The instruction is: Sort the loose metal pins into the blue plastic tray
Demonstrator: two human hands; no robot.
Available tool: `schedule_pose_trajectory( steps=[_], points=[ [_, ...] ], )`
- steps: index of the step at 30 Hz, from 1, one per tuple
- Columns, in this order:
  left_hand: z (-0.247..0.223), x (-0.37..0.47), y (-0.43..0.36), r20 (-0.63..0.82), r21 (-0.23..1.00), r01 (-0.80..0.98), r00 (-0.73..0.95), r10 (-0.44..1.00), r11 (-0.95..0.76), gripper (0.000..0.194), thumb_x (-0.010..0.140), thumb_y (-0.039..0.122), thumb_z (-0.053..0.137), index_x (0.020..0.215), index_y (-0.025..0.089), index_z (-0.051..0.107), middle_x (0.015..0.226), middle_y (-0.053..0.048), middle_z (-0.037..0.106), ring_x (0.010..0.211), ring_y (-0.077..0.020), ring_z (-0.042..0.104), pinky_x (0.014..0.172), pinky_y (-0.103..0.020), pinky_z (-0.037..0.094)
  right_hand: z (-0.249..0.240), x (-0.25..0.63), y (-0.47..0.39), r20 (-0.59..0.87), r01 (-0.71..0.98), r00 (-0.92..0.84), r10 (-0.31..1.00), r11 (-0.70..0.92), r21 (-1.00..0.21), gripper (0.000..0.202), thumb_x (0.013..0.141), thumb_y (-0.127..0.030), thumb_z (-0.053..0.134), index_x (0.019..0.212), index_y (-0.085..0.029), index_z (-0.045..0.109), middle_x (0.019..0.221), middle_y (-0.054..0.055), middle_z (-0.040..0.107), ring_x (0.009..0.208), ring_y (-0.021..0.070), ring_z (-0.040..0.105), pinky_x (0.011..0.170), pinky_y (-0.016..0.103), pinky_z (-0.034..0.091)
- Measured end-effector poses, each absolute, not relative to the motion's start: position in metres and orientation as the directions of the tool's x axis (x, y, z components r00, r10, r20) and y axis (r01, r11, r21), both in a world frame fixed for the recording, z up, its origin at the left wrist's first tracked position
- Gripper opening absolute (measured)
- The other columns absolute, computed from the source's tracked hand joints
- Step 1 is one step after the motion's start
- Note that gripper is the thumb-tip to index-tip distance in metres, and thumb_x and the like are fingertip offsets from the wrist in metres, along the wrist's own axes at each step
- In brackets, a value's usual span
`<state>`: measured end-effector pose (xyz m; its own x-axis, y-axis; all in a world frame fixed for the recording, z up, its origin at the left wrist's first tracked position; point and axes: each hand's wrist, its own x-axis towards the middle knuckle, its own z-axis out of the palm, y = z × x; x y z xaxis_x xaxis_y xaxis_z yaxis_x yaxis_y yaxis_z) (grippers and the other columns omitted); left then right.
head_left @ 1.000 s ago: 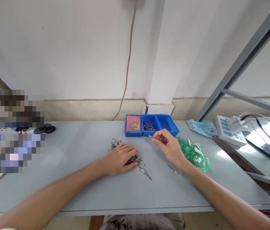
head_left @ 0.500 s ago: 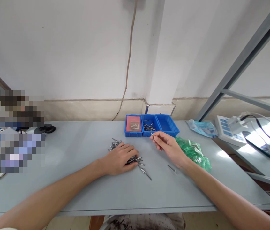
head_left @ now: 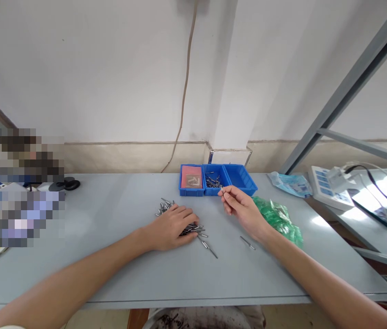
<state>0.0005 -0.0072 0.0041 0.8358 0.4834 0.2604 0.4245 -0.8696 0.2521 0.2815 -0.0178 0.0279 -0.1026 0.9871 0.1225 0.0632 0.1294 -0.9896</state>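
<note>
The white wall [head_left: 111, 68] fills most of what I see ahead, with a thin beige cable [head_left: 185, 77] hanging down it. Below it spreads the grey table [head_left: 111, 205] where I work, both my forearms reaching in over its near edge. A grey metal frame [head_left: 351, 68] slants up on my right.

Near the wall, three blue trays [head_left: 191, 193] stand side by side: the left one holds a pink sheet with a small clear packet on it, the middle one a heap of metal pins. A white power strip [head_left: 329, 187] lies at the far right, and a crumpled green plastic bag [head_left: 279, 221] sits just beyond my right wrist, with a light-blue packet [head_left: 290, 183] behind it.

My left hand [head_left: 174, 226] lies palm down over a pile of metal pins [head_left: 190, 229] on the table, fingers spread and curved across it; I cannot tell whether it grips any. My right hand [head_left: 239, 205] is at the front of the middle tray, thumb and forefinger pinching a small pin [head_left: 222, 188], mostly hidden by my fingers. One loose pin [head_left: 247, 242] lies alone below my right wrist.
</note>
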Motion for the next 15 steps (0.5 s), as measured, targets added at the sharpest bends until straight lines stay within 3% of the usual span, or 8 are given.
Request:
schedule_pose_trajectory(
  steps=[5, 10, 15],
  points=[
    [0.003, 0.0, -0.007, 0.265, 0.252, 0.426, 0.833, 0.485, -0.869, 0.02, 0.107, 0.038, 0.058, 0.121, 0.024, 0.057, 0.113, -0.005, 0.067, 0.101, -0.0227, 0.063, 0.094, -0.038, 0.041, 0.025, 0.283, -0.016, 0.226, 0.23, -0.026, 0.974, 0.226, -0.947, 0.028, 0.1, -0.054, 0.066, 0.105, -0.026, 0.065, 0.091, 0.002, 0.061, 0.067, 0.0164, 0.048, 0.064, 0.032, 0.044],
    [0.005, 0.0, -0.007, 0.256, 0.261, 0.423, 0.837, 0.484, -0.868, 0.02, 0.107, 0.038, 0.057, 0.121, 0.024, 0.057, 0.113, -0.004, 0.067, 0.1, -0.0226, 0.063, 0.093, -0.037, 0.04, 0.026, 0.282, -0.021, 0.48, 0.482, 0.001, 0.877, 0.42, -0.769, 0.017, 0.105, -0.045, 0.059, 0.105, -0.028, 0.065, 0.102, 0.006, 0.062, 0.086, 0.0241, 0.057, 0.078, 0.04, 0.049],
    [0.005, 0.0, -0.007, 0.247, 0.261, 0.422, 0.84, 0.483, -0.868, 0.019, 0.107, 0.037, 0.057, 0.121, 0.023, 0.057, 0.114, -0.005, 0.067, 0.102, -0.0232, 0.062, 0.093, -0.038, 0.039, 0.03, 0.279, -0.027, 0.527, 0.603, -0.069, 0.847, 0.456, -0.654, 0.014, 0.107, -0.039, 0.058, 0.104, -0.029, 0.066, 0.098, 0.007, 0.059, 0.087, 0.0259, 0.058, 0.073, 0.04, 0.048]
  ],
)
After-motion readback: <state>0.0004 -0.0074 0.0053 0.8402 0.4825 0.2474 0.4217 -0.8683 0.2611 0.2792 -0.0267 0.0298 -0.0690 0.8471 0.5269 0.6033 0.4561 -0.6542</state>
